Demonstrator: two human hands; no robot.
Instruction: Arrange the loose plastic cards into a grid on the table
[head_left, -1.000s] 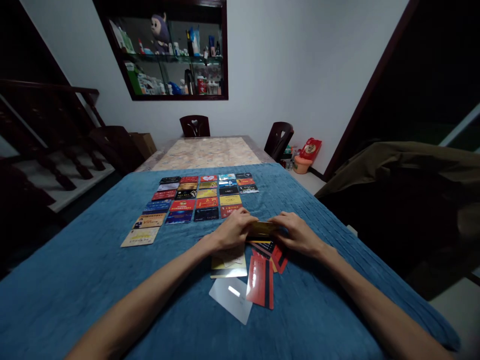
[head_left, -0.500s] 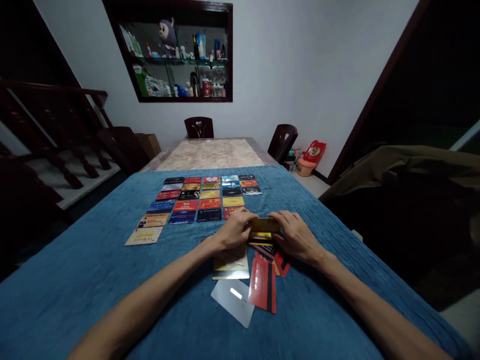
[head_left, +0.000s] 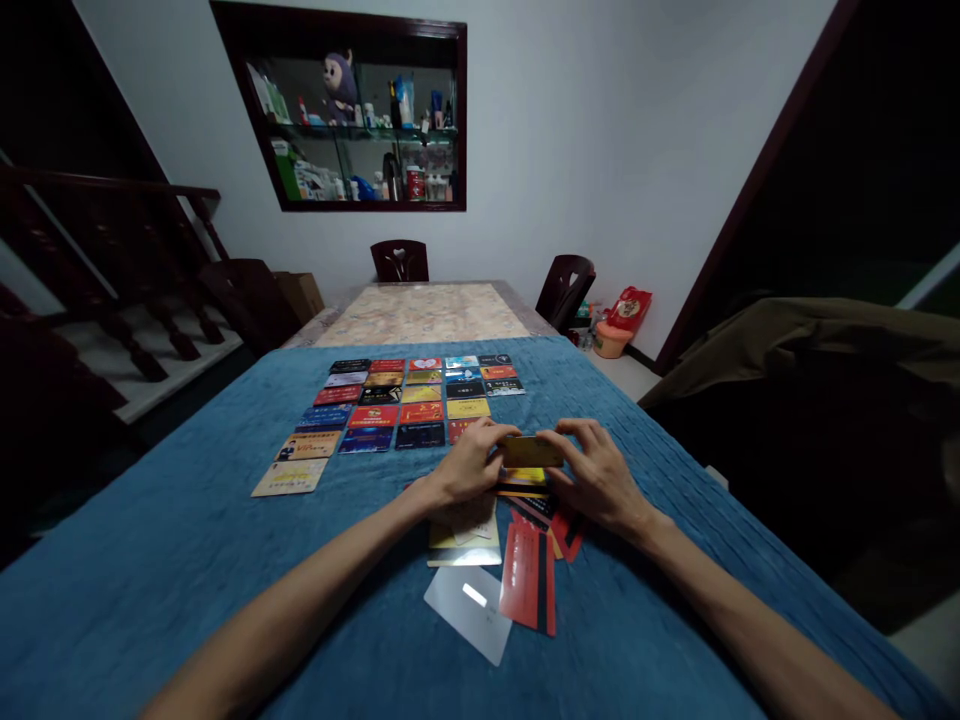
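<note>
- The surface (head_left: 427, 314) runs away from the near side, its far part pale and patterned; a blue cloth (head_left: 225, 570) covers the rest.
- The laid-out cards (head_left: 421, 412) form five columns on the cloth, far and left of the hands, mostly edge to edge. The leftmost column reaches nearest and the rightmost is shortest, with three cards. Judging by this, the larger share of the cards in sight is already in place.
- The loose cards (head_left: 527, 578) lie overlapping at the near side, at various angles, and look like what is left to arrange (how many lie beneath is hidden).
- The right hand (head_left: 598, 478) has fingers and thumb closed on the right end of one card; the left hand (head_left: 474, 462) pinches the left end.
- The pale grey card (head_left: 471, 612) lies face up nearest of all, partly under a red one with a dark stripe.
- The gold card (head_left: 532, 453) is between the two hands, tipped up over the far side of the loose cards, not yet in a column; whether its lower edge touches them I cannot tell.
</note>
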